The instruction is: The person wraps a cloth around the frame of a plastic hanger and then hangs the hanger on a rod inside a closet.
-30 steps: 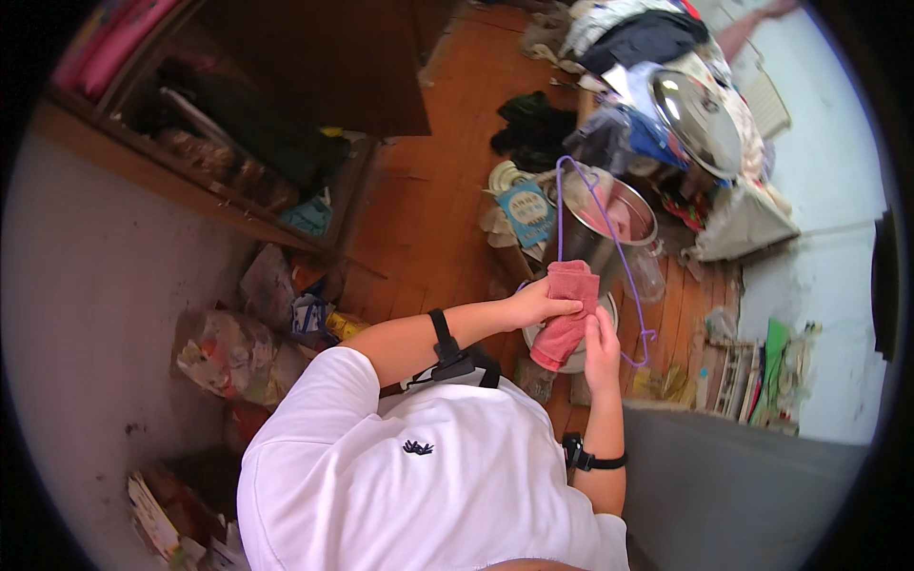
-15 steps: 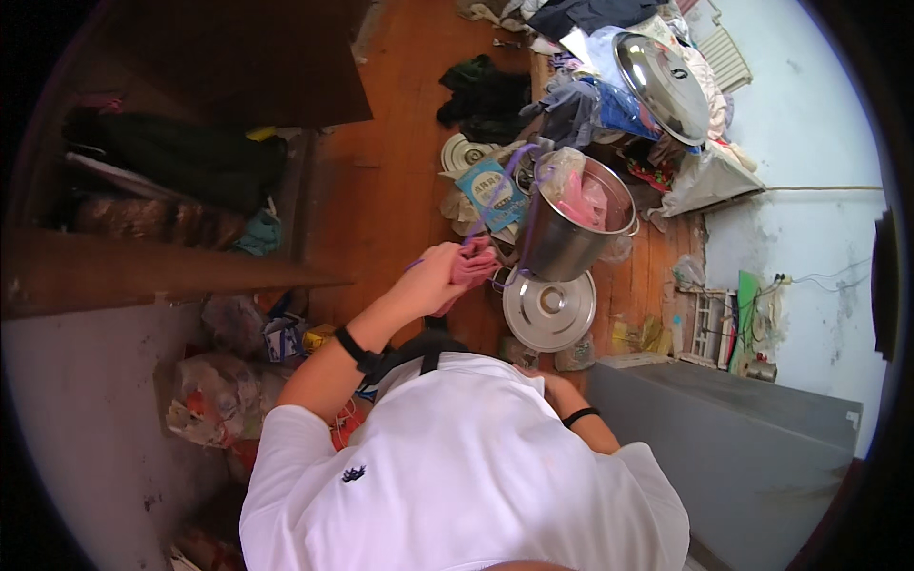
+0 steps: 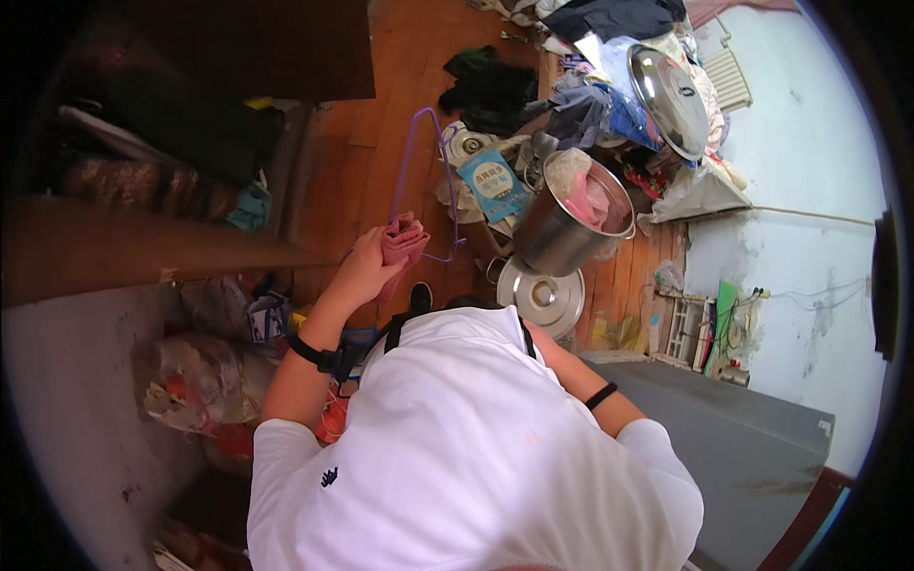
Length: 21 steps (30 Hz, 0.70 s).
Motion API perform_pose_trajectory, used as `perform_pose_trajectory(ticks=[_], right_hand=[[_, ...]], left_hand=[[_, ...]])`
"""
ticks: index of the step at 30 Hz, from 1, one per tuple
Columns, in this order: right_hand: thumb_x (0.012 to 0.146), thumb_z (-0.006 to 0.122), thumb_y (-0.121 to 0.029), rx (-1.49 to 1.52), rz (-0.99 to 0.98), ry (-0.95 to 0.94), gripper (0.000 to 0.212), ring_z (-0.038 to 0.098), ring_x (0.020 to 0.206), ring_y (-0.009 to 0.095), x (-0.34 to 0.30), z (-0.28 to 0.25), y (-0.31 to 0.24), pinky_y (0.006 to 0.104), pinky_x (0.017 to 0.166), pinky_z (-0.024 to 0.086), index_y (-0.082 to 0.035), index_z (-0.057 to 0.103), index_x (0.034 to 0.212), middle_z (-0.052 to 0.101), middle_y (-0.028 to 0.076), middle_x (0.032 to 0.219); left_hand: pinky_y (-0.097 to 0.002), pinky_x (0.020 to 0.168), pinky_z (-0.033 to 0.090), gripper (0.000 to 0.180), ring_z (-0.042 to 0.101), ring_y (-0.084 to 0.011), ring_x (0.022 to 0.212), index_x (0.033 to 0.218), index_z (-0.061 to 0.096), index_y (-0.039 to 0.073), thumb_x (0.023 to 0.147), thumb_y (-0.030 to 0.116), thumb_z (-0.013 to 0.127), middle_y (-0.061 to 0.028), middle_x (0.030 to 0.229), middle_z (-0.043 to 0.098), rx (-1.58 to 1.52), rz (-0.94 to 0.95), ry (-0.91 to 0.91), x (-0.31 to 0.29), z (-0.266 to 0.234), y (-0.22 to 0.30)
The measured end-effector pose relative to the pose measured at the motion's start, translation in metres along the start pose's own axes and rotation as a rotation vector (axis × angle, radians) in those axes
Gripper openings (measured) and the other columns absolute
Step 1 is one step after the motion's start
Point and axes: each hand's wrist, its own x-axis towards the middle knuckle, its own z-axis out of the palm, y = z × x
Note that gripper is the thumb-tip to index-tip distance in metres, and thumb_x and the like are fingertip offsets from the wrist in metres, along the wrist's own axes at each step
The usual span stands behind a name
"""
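The pink cloth point(image 3: 406, 241) is in the left hand point(image 3: 365, 270), near the middle of the scene and left of the pot point(image 3: 562, 233); the fingers are curled closely round its near left side, with the folded layers standing out on the far right side of the grip; the right hand is hidden behind the white shirt point(image 3: 495, 409), so I cannot tell how its fingers stand or whether they have hold of anything; a purple hanger point(image 3: 399, 171) reaches out on the far side of the left hand, passing behind the hand and cloth, and whether it is gripped along with the cloth is too hidden to say; the cloth looks thick, soft and light, with a napped face that should not slip much; nothing about it seems fragile, but its loose folds would probably spread under a slack grip, so the best hold is likely across the whole folded stack, or by one free edge to unfold it; the hanger looks thin, smooth and light, perhaps springy, so it would turn easily if pinched at one point, and a long straight bar or the neck of its hook would be the steadier place.
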Motion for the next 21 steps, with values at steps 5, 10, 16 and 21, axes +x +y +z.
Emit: perform_pose_trajectory(ticks=[5, 10, 16, 21], right_hand=[[0.099, 0.075, -0.023, -0.214, 0.069, 0.399, 0.053, 0.061, 0.128, 0.038, 0.095, -0.012, 0.074, 0.0455, 0.111, 0.05, -0.006, 0.059, 0.146, 0.062, 0.018, 0.146], [0.1, 0.071, -0.024, -0.481, -0.403, 0.361, 0.052, 0.056, 0.132, 0.046, 0.169, -0.021, 0.079, 0.0517, 0.115, 0.046, -0.011, 0.057, 0.149, 0.06, 0.025, 0.137], [0.1, 0.064, -0.017, -0.651, -0.409, -0.145, 0.052, 0.05, 0.147, 0.041, 0.213, 0.012, -0.032, 0.0461, 0.124, 0.042, -0.007, 0.061, 0.15, 0.053, 0.022, 0.156], [0.093, 0.069, -0.002, -1.125, -0.766, -0.231, 0.04, 0.064, 0.133, 0.04, 0.176, -0.052, -0.14, 0.0461, 0.111, 0.054, -0.007, 0.073, 0.132, 0.075, 0.016, 0.125]], left_hand=[[-0.0491, 0.105, 0.053, 0.046, 0.065, -0.0465, 0.122, 0.13, 0.065, 0.002, 0.093, 0.023, 0.082, -0.0244, 0.127, 0.069, 0.023, -0.072, 0.083, -0.021, -0.031, -0.002], [-0.0485, 0.106, 0.053, 0.047, 0.065, -0.0463, 0.122, 0.132, 0.065, 0.002, 0.093, 0.022, 0.081, -0.0247, 0.129, 0.07, -0.003, -0.084, 0.198, -0.035, -0.055, -0.016], [-0.0408, 0.112, 0.052, 0.056, 0.068, -0.0378, 0.129, 0.144, 0.062, 0.001, 0.092, 0.013, 0.082, -0.0219, 0.14, 0.07, -0.043, -0.192, 0.218, -0.021, -0.091, -0.023], [-0.0443, 0.108, 0.053, 0.055, 0.066, -0.0442, 0.126, 0.141, 0.063, 0.002, 0.091, 0.017, 0.082, -0.024, 0.135, 0.069, -0.101, -0.159, 0.325, -0.02, -0.114, -0.033]])
